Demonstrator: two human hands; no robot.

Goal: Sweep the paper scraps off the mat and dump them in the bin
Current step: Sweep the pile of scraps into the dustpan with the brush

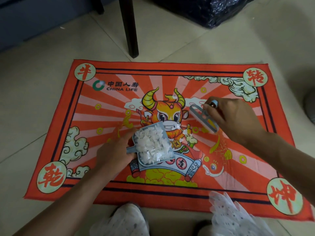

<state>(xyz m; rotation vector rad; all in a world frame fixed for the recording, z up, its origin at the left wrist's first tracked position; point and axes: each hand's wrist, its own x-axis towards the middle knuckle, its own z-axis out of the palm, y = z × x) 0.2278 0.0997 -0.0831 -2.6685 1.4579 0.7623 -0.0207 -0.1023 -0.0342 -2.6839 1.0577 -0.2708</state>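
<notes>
The left hand (114, 150) is gripping the dustpan (151, 147), fingers curled round its handle. The right hand (231, 118) is pinching the brush (202, 118). The paper scraps (151, 145) are looking feather-light, likely spilling unless the pan is staying level.

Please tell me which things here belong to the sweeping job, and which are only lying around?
Job: mat, paper scraps in dustpan, loose scraps, brush, left hand, right hand.

Lying around: chair leg, black plastic bag.
</notes>
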